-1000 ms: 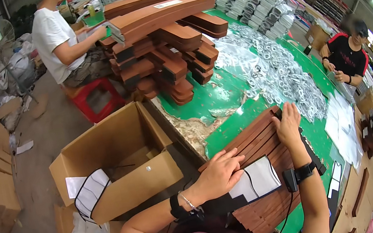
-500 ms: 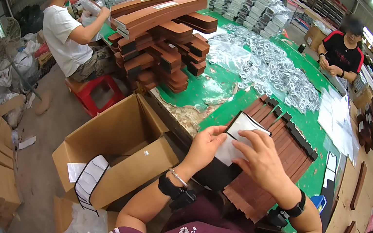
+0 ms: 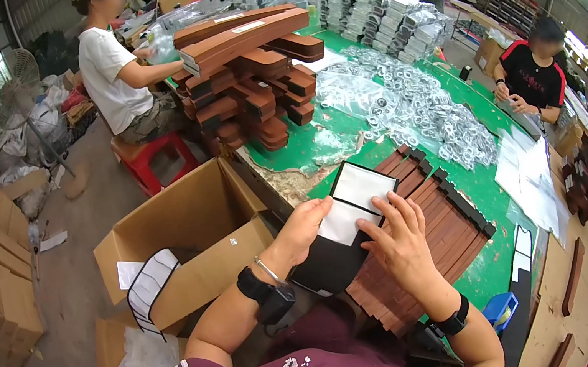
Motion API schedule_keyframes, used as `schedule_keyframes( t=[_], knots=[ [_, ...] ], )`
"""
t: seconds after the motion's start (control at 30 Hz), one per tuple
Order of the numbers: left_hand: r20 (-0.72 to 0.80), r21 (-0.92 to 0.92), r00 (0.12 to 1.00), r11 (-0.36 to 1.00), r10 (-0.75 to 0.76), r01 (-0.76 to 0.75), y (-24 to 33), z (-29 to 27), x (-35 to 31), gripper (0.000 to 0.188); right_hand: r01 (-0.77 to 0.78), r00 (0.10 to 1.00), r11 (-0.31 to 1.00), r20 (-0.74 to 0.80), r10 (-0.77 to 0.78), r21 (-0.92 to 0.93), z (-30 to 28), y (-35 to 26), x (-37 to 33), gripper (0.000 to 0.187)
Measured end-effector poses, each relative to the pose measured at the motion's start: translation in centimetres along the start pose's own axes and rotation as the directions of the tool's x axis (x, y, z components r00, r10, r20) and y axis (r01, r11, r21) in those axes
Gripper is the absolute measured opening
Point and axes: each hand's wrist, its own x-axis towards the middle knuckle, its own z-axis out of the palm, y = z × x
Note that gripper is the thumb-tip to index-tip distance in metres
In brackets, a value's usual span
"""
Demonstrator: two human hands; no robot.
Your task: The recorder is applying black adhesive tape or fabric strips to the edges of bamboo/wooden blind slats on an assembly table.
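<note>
A long black folder-like strip (image 3: 321,269) with white panels framed in black is held in front of me, over the table's near edge. My left hand (image 3: 301,233) grips its left edge, the thumb lying on top. The fingers of my right hand (image 3: 401,239) are stretched out and apart, their tips touching the right side of the white panels. Beneath it, reddish-brown slats (image 3: 426,227) with black end caps lie side by side on the green table (image 3: 498,219).
An open cardboard box (image 3: 182,210) stands at left, a similar white-panelled piece (image 3: 154,285) over its flap. Brown curved bars (image 3: 243,44) are stacked beyond it. Metal rings (image 3: 412,101) cover the mid-table. Blue tape dispenser (image 3: 500,311) at right. Co-workers sit left (image 3: 112,74) and right (image 3: 533,77).
The strip has been unfolded or tilted up, so two white panels and more of its black lower part show. My left hand has shifted slightly left; my right fingers remain at the panels.
</note>
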Motion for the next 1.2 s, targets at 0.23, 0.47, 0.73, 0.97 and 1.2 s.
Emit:
schedule_keyframes(
  t=[0.23, 0.47, 0.73, 0.97, 1.2],
  knots=[
    [0.045, -0.140, 0.994, 0.985, -0.095, 0.101, 0.6, 0.4, -1.4, 0.035, -0.002, 0.999, 1.000, -0.039, 0.003, 0.026, -0.3, -0.8, -0.2, 0.040],
    [0.009, -0.129, 0.995, 0.986, -0.103, 0.103, 0.7, 0.2, -1.4, 0.033, 0.017, 0.999, 0.999, -0.038, -0.015, 0.051, -0.3, -1.0, -0.2, 0.034],
    [-0.107, -0.032, 0.994, 0.999, -0.021, 0.017, -0.1, 0.4, -0.3, 0.028, 0.103, 0.994, 0.974, 0.006, -0.106, 0.202, -1.3, -2.3, 0.4, 0.017],
    [0.017, 0.569, 0.983, 0.806, 0.184, -0.161, -0.8, 0.4, -1.2, 0.022, -0.312, 0.876, 0.492, 0.046, 0.480, 0.813, -2.4, 0.1, 0.6, 0.038],
    [0.266, 0.802, 0.938, 0.488, 0.223, -0.344, -0.6, 2.2, -2.6, 0.022, -0.362, 0.794, 0.621, -0.118, 0.596, 0.696, -2.6, 7.7, 0.6, 0.049]
  ],
)
